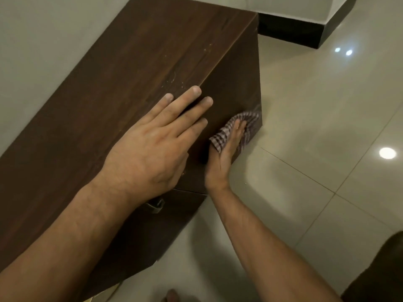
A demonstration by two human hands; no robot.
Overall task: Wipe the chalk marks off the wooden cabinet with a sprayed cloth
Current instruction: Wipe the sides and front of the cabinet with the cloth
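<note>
A dark brown wooden cabinet [122, 68] stands against the pale wall, seen from above. Faint white chalk specks [174, 81] remain on its top near the front edge. My left hand [157, 144] lies flat on the cabinet top, fingers spread over the front edge, holding nothing. My right hand [226, 153] presses a purple-and-white checked cloth [246, 125] against the cabinet's front face, low near its right corner. A faint whitish smear shows on the front just above the cloth.
Glossy beige floor tiles [316, 131] spread to the right, with lamp reflections. A black skirting [290, 29] runs along the far wall. A metal handle [156, 207] sits on the cabinet front below my left wrist. A dark object [383, 271] fills the lower right corner.
</note>
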